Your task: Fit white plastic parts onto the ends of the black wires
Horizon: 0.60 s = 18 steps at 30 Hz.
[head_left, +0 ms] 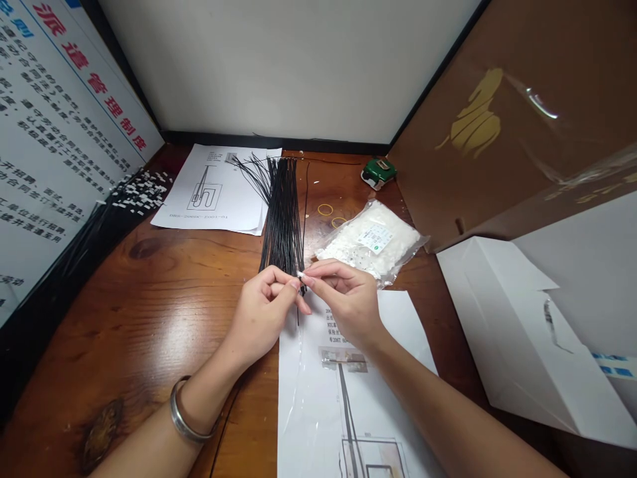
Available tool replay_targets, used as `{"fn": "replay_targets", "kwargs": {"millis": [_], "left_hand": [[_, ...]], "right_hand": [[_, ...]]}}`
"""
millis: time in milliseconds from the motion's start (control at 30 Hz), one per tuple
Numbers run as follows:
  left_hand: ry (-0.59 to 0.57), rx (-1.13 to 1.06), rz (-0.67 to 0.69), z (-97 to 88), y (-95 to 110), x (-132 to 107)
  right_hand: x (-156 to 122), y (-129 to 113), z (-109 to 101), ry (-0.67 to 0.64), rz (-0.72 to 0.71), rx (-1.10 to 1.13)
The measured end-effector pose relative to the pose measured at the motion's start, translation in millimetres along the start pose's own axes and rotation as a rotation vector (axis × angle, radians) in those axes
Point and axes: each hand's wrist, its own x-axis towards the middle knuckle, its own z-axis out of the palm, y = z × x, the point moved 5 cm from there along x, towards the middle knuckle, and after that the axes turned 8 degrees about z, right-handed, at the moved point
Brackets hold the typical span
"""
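My left hand (266, 309) pinches the end of a thin black wire between thumb and forefinger. Facing it, my right hand (348, 299) holds a small white connector (300, 274) in its fingertips, close against the wire end. Whether the wire sits inside the connector I cannot tell. Just beyond my hands lies a thick bundle of black wires (283, 219) on the wooden table. To its right rests a clear plastic bag of small white parts (398, 229) with a label on it.
A printed drawing (318, 411) lies under my hands, and more printed sheets (174, 212) lie at the back left. Wires with white connectors (142, 192) are piled at the left. A green tape measure (378, 174), yellow rubber bands (325, 210) and a white box (507, 332) are on the right.
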Motion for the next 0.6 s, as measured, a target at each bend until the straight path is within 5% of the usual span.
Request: {"fn": "replay_targets", "kwargs": {"millis": [600], "left_hand": [[0.027, 0.020, 0.017, -0.1, 0.6, -0.7]], "right_hand": [[-4.5, -3.8, 0.6, 0.034, -0.114, -0.108]]}}
